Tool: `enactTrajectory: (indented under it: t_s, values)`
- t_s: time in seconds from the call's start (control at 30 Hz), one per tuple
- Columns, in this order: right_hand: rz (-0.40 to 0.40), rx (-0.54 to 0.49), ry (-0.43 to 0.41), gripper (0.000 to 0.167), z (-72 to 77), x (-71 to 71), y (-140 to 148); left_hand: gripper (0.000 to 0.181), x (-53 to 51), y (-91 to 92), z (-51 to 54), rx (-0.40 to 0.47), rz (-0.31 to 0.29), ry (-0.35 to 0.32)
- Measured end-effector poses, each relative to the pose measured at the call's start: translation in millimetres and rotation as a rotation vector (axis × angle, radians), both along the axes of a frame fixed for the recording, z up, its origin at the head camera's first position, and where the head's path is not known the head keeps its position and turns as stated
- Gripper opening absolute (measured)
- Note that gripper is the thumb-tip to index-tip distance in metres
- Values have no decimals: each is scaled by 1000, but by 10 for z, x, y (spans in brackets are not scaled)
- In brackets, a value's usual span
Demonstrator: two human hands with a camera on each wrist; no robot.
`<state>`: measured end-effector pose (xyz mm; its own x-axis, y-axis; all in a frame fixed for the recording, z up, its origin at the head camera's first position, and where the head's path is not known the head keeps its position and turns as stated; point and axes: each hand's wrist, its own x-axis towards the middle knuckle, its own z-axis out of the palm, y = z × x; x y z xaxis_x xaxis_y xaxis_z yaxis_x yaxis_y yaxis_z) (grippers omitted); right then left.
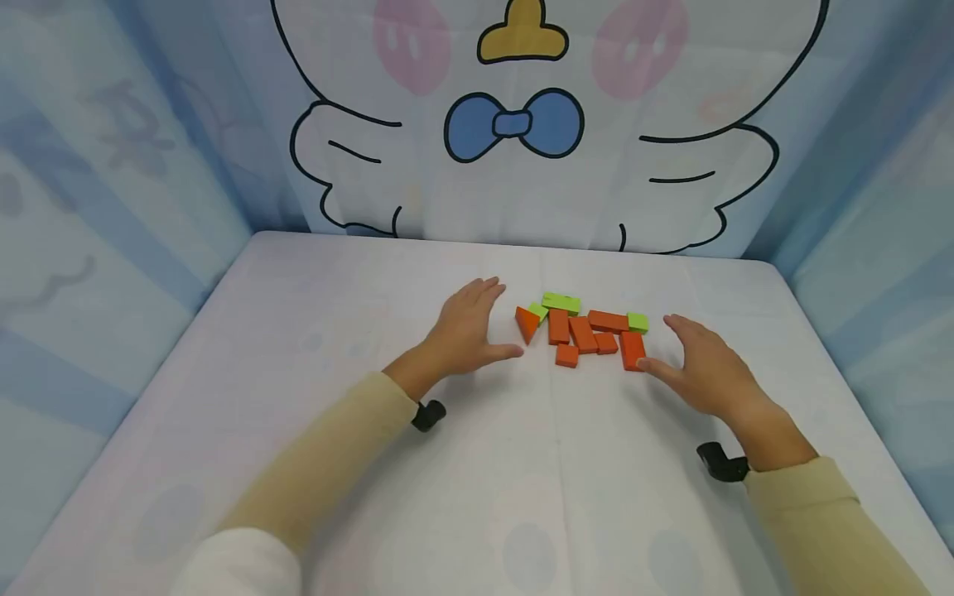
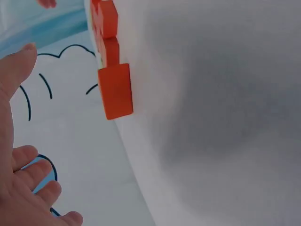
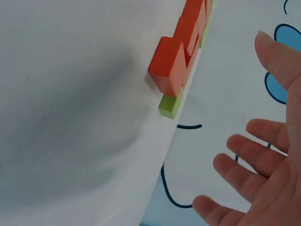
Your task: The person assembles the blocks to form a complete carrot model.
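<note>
A loose cluster of orange and green toy blocks lies on the white table. My left hand [image 1: 465,331] is at the left of the cluster, fingers extended and thumb spread, near an orange triangular block [image 1: 526,324]. On the other side my right hand [image 1: 708,368] has its thumb close to an upright-lying orange block [image 1: 633,351]; whether they touch I cannot tell. A long green block [image 1: 561,303] sits at the back, and a small orange block [image 1: 567,355] at the front. Neither palm holds anything in the left wrist view or the right wrist view.
The table [image 1: 417,513] has a white cloth with faint spots. Behind it hangs a curtain [image 1: 514,199] printed with a cartoon figure and a blue bow tie. Blue-white curtains stand on both sides. A black wrist camera [image 1: 428,415] sits under the left wrist, another [image 1: 721,462] under the right.
</note>
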<state>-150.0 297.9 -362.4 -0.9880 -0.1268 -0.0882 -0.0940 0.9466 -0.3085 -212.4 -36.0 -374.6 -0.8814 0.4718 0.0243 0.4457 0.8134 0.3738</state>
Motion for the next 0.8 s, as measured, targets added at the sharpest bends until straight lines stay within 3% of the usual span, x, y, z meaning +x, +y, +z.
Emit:
enactTrajectory:
  t_s: [0.3, 0.6, 0.8]
  values:
    - [-13, -118, -70, 84, -135, -127, 110, 77, -198, 419, -81, 26, -74, -28]
    - [-43, -144, -141, 83, -271, -259, 114, 67, -352, 655, -197, 16, -50, -82]
    - [-33, -133, -131, 81, -358, -315, 112, 63, -394, 717, -211, 13, -24, -112]
